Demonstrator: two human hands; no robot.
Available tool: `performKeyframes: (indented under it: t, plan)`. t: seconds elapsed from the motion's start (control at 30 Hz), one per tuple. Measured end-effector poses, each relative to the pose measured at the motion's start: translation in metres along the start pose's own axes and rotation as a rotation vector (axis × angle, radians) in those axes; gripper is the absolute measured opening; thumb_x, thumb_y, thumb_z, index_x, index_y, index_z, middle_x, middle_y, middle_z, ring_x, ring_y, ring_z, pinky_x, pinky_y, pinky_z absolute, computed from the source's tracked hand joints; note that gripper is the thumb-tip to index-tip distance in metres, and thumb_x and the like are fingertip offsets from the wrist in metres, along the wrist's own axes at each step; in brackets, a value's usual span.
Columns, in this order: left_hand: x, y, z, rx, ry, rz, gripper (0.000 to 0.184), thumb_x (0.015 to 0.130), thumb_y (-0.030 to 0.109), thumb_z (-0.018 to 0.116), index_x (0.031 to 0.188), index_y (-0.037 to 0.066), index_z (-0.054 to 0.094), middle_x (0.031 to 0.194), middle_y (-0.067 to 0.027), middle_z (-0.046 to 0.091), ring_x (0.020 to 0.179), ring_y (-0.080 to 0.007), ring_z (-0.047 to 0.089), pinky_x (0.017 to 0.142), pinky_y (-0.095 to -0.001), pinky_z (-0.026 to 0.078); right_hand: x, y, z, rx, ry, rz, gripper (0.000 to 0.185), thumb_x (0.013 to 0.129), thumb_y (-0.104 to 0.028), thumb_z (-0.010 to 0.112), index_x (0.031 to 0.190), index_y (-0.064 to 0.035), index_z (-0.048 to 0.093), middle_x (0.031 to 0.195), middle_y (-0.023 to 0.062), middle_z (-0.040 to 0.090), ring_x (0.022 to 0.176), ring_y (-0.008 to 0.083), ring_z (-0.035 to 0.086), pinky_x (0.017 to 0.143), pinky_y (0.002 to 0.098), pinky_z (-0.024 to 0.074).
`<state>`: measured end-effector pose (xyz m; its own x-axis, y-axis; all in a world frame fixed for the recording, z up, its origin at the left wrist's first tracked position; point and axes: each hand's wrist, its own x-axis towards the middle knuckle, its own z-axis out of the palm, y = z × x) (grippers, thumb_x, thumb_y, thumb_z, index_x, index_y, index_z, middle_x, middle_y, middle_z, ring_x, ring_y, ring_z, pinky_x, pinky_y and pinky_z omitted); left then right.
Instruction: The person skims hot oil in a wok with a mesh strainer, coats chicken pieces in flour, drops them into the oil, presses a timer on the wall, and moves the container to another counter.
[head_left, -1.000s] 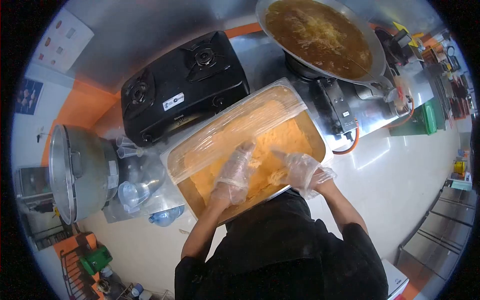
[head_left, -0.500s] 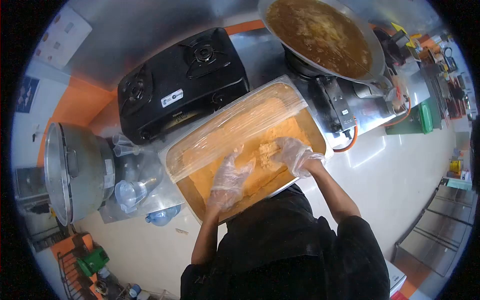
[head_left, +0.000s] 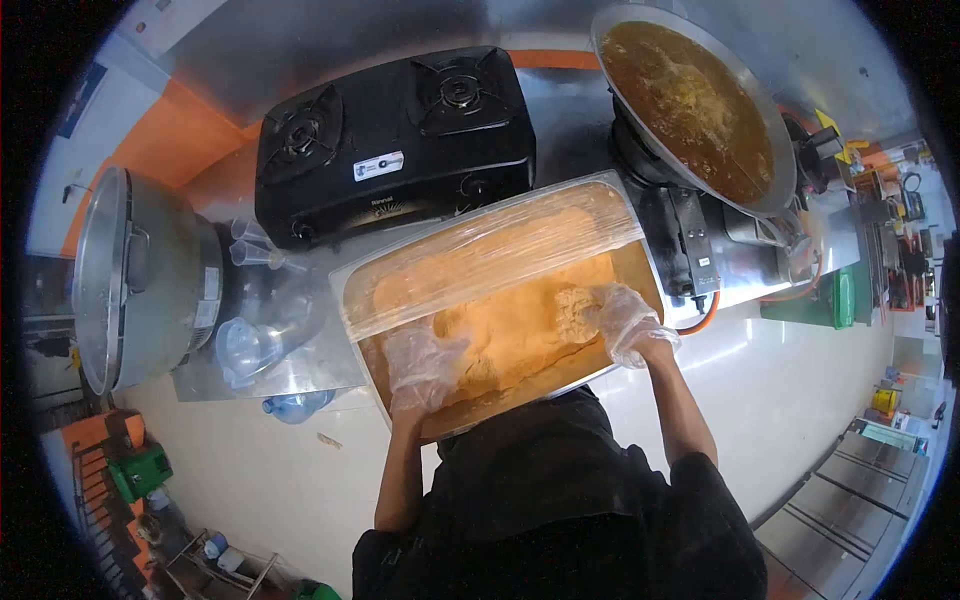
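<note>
A metal tray (head_left: 655,290) of orange-tan breading flour (head_left: 520,320) stands in front of me, its far part covered by clear plastic wrap (head_left: 480,262). Both my hands wear clear plastic gloves. My left hand (head_left: 425,362) lies in the flour on the near left, fingers loosely apart and partly blurred, with no piece visible in it. At the tray's right side, my right hand (head_left: 625,322) has its fingers closed on a crumb-coated piece of food (head_left: 576,315). What is under the coating is hidden.
Behind the tray sits a black two-burner stove (head_left: 395,150). A wide wok of bubbling oil (head_left: 690,110) is at the back right, beside a black burner control (head_left: 692,240) with an orange hose. Left are a large pot (head_left: 150,280) and clear plastic cups (head_left: 250,345).
My left hand has moved left, lower into the flour. My right hand has shifted slightly right with the coated piece at its fingers. The camera view has turned a little.
</note>
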<state>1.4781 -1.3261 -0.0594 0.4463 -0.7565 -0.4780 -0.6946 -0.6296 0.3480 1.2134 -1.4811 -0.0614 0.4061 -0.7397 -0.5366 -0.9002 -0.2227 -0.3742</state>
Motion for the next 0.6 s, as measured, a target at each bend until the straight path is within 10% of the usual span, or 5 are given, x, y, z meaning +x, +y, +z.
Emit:
performKeyframes:
  t: [0.2,0.4,0.6]
  plan:
    - [0.073,-0.085,0.120,-0.283,0.215,0.791,0.034,0.091,0.033,0.056,0.104,0.004,0.067,0.091,-0.0195,0.068,0.087,-0.0388,0.063,0.079,-0.0482,0.049,0.001,0.022,0.006,0.134,-0.039,0.019,0.038,0.084,-0.025,0.068,0.114,-0.0010,0.067,0.103,0.0230,0.067,0.097,0.0370,0.064,0.086,0.0413,0.0491]
    - [0.074,-0.026,0.076,0.125,-0.057,0.448,0.026,0.090,0.029,0.054,0.091,0.008,0.070,0.093,-0.0153,0.070,0.087,-0.0313,0.065,0.080,-0.0440,0.051,-0.032,0.010,-0.044,0.152,0.026,-0.032,0.041,0.083,-0.023,0.069,0.119,-0.0042,0.067,0.105,0.0188,0.065,0.098,0.0323,0.063,0.088,0.0392,0.0492]
    - [0.090,-0.030,0.086,0.066,-0.150,0.410,0.026,0.089,0.029,0.057,0.091,0.007,0.070,0.094,-0.0153,0.070,0.088,-0.0307,0.065,0.080,-0.0436,0.051,0.010,0.017,-0.030,-0.603,-0.179,-0.439,0.025,0.086,-0.024,0.062,0.103,-0.0059,0.066,0.106,0.0172,0.065,0.099,0.0361,0.061,0.086,0.0412,0.0490]
